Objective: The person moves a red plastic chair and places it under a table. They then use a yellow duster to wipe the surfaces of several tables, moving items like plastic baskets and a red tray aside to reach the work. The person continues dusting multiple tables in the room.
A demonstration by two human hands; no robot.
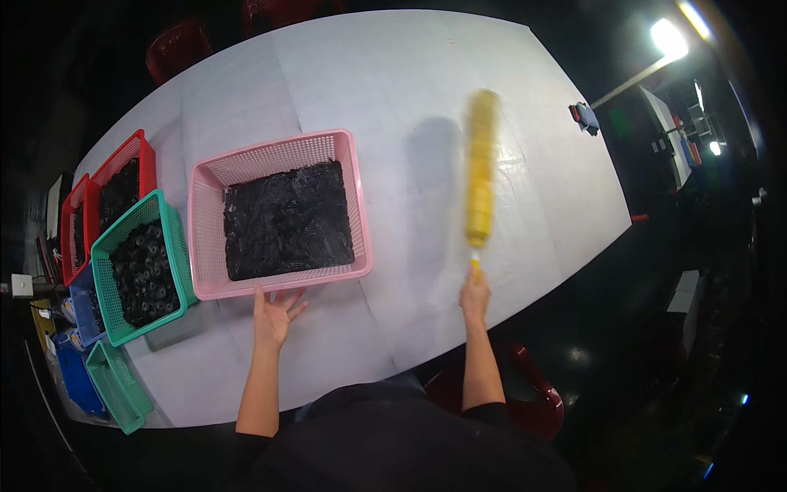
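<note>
My right hand (pixel 475 297) is closed round the handle of a long yellow duster (pixel 481 164). The duster stands away from me over the white table, smeared by motion, with its shadow to the left. My left hand (pixel 275 317) is open, fingers spread, at the near rim of a pink plastic basket (pixel 359 197); whether it touches the rim I cannot tell. Inside that basket lies a broad layer of glossy black material (pixel 287 217), its separate pieces hard to make out.
A green basket (pixel 177 250) of black ring-like parts stands left of the pink one. Red baskets (pixel 148 164), a blue basket (pixel 85 316) and a smaller green basket (pixel 119 384) line the left edge. Red chairs (pixel 179 49) (pixel 537 394) stand round the white table (pixel 393 74).
</note>
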